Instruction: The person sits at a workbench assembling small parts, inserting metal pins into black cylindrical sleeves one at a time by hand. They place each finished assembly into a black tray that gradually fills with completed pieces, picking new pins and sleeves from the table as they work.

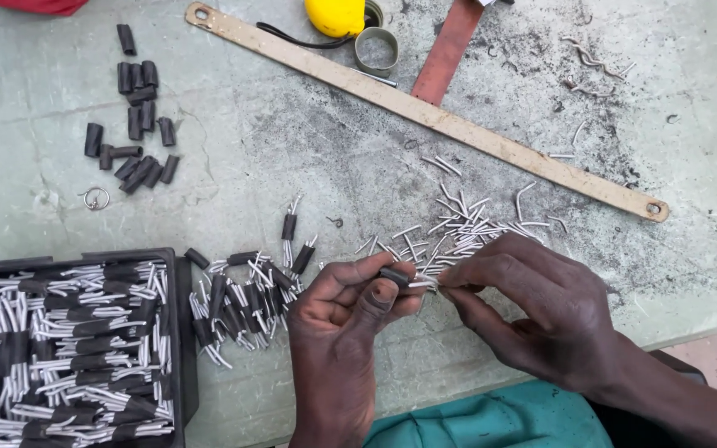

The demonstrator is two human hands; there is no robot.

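Scuffed green tabletop [292,149] fills our view, dusted with dark filings toward the far right. We hold a short black sleeve [393,275] at the near middle, just above the table's near edge. Our left hand [338,332] pinches it between thumb and fingertips, the other fingers curled in. Our right hand [541,311] meets it from the right, fingers closed around thin white wire ends [421,284] that stick out of the sleeve; how many wires we cannot tell.

Just beyond the hands lies a loose scatter of white wire pieces [458,224]. Left of our left hand sits a heap of finished sleeved wires [238,307], and further left, at the near corner, a black tray [178,332] is packed with more of the same. Bare black sleeves [134,124] lie in a group at the far left, with a small metal ring [95,198] near them. A long tan metal strip [425,112] runs diagonally across the far side, crossed by a reddish strip [446,50], with a yellow object [335,15] and a metal band [375,50] beside it.
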